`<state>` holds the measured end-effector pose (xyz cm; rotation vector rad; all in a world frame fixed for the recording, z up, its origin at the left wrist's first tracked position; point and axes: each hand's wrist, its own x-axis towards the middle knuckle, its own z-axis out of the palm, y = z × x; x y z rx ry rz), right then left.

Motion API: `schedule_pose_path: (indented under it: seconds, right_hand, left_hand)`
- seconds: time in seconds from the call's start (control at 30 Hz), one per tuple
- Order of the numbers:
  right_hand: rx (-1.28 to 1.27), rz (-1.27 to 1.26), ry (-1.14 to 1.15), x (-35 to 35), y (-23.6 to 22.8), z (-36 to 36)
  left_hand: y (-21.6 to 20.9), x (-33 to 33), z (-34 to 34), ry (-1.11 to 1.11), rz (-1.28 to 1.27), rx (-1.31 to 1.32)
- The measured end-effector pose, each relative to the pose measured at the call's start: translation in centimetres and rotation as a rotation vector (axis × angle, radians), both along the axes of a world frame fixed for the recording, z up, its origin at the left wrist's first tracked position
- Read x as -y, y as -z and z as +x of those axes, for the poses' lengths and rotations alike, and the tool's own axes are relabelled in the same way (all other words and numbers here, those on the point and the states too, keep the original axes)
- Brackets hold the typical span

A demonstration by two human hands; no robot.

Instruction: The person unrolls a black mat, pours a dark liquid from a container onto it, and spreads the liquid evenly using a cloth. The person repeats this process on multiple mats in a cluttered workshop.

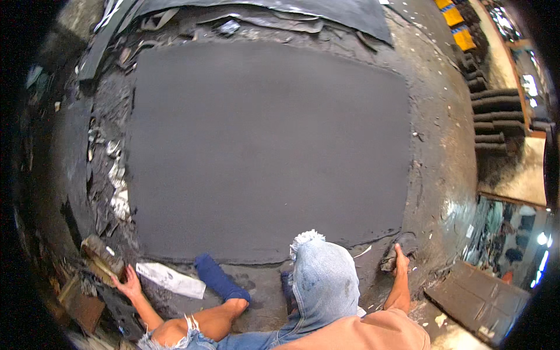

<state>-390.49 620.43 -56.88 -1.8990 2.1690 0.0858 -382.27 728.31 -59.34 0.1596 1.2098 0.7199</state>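
A large, flat, dark grey sheet (268, 146) covers the floor in front of me. My left hand (129, 284) is open at the lower left, thumb and fingers apart. It is beside a grimy, box-like container (100, 259) with a brownish edge; whether it touches this is unclear. Near the sheet's front right corner, my right hand (401, 261) is closed around a dark, lumpy wad (392, 254), perhaps cloth, whose kind I cannot make out. A crumpled white strip (171, 280), like paper, lies between my left hand and my foot in a blue sock (221, 279).
Dark sheets (326, 13) lie beyond the far edge, beside a long dark bar (99, 55). Scraps and crumpled silvery pieces (119, 198) line the left edge. Dark rolls (496, 111) are stacked at right, above a brown panel (475, 297). My denim-covered knee (325, 283) rises near the sheet's front edge.
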Motion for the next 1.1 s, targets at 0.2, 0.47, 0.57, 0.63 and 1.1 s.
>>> schedule_pose_path:
  seconds: [0.2, 0.47, 0.57, 0.63, 1.1]
  right_hand:
    - [0.688, -0.058, -0.053, -7.4, -5.0, 4.2]
    - [0.579, -0.259, -0.436, -14.1, -7.5, 13.2]
    - [0.351, -0.445, -0.673, -16.1, -6.3, 15.6]
    - [0.415, -0.380, -0.815, -18.7, -5.1, 18.3]
    - [0.233, -0.131, -1.240, -28.7, -4.7, 26.3]
  left_hand:
    - [0.3, 0.6, 2.0, -0.144, 0.258, -0.003]
    - [-4.8, -2.5, 0.4, 0.078, 0.597, -0.056]
    - [-7.2, 4.5, 6.2, 0.042, 0.448, 0.074]
    - [-10.1, 6.1, 6.8, 0.184, 0.453, 0.168]
    - [-12.9, 22.7, 18.6, 0.851, 0.297, 0.314]
